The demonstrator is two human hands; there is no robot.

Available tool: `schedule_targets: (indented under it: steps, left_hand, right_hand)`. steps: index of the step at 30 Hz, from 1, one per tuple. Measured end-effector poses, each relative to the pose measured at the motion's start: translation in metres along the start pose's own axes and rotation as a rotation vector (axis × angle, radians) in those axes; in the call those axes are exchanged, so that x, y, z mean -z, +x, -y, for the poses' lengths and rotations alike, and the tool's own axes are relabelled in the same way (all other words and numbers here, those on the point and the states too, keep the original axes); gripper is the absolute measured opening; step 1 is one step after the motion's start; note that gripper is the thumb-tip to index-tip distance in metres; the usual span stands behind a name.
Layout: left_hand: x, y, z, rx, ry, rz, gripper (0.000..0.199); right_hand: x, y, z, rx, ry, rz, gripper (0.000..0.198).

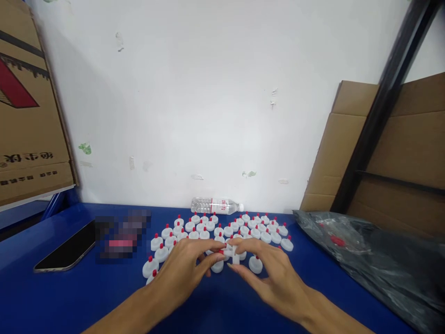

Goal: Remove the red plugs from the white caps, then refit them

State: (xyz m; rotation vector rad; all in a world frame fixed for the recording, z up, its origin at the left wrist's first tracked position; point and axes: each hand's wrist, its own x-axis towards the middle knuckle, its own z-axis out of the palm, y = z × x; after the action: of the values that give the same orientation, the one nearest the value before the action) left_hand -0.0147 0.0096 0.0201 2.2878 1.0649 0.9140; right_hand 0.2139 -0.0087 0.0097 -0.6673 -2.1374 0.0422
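My right hand [269, 264] pinches a white round plastic cap [236, 255] between thumb and forefinger, turned edge-on. Close to its left, the thumb and forefinger of my left hand [186, 260] are closed around a small red tip [222, 246], mostly hidden by the fingers. Whether this tip touches the white cap cannot be made out. Behind and around both hands, many white caps with red tips stand upright, among them one cap [255, 265] beside my right fingers and another cap [150, 267] left of my left hand.
A clear water bottle [217, 206] lies against the white wall [208, 102]. On the blue table [114, 297], a black phone [67, 248] and a blurred-out item [125, 234] lie at left. A dark plastic bag [375, 260] is at right, near cardboard [340, 144].
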Motion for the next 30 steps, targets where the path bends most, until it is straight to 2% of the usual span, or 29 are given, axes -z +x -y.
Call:
schedule_targets:
  steps: [3, 5, 11, 16, 20, 24, 26, 30]
  left_hand:
    - [-0.005, -0.002, 0.007, -0.130, 0.127, 0.037, 0.034]
    - [-0.006, -0.005, 0.006, -0.161, 0.129, 0.067, 0.037]
    - [-0.002, -0.009, -0.006, -0.137, 0.010, 0.136, 0.038]
    - [-0.002, -0.007, -0.011, -0.124, 0.075, 0.124, 0.036]
    - [-0.007, -0.008, -0.011, -0.131, 0.175, 0.077, 0.026]
    - [-0.006, -0.008, -0.006, -0.134, 0.296, 0.102, 0.019]
    - [-0.002, -0.007, -0.002, -0.144, 0.362, 0.098, 0.022]
    - [0.005, -0.005, 0.002, -0.169, 0.485, 0.082, 0.027]
  right_hand:
    - [0.000, -0.002, 0.002, 0.020, -0.007, 0.025, 0.025]
    - [0.000, -0.003, 0.005, 0.046, -0.015, 0.043, 0.025]
    - [0.002, -0.004, 0.012, 0.143, -0.030, 0.046, 0.031]
    - [0.006, 0.001, 0.011, 0.144, -0.062, 0.073, 0.018]
    - [0.008, 0.006, 0.007, 0.122, -0.132, 0.232, 0.009]
    - [0.017, 0.011, 0.000, 0.195, -0.286, 0.363, 0.014]
    - [0.029, 0.015, -0.005, 0.161, -0.332, 0.352, 0.018]
    - [0.065, 0.025, -0.021, -0.029, -0.386, 0.333, 0.024]
